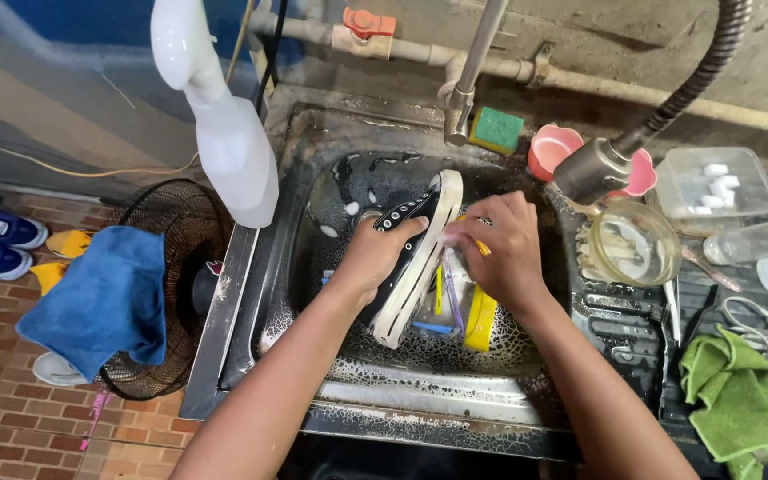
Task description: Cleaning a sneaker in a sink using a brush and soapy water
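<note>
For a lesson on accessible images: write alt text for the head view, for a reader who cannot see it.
Over a metal sink, the left hand holds a black sneaker on its side while the right hand works at its white sole. A green cloth lies at right.

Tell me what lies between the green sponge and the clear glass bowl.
In the head view, a pink plastic cup and a metal spray head lie between green sponge and clear glass bowl.

Black sneaker [411,258], white sole; on its side, over sink; yellow-handled brush [480,247] against sole.
</note>
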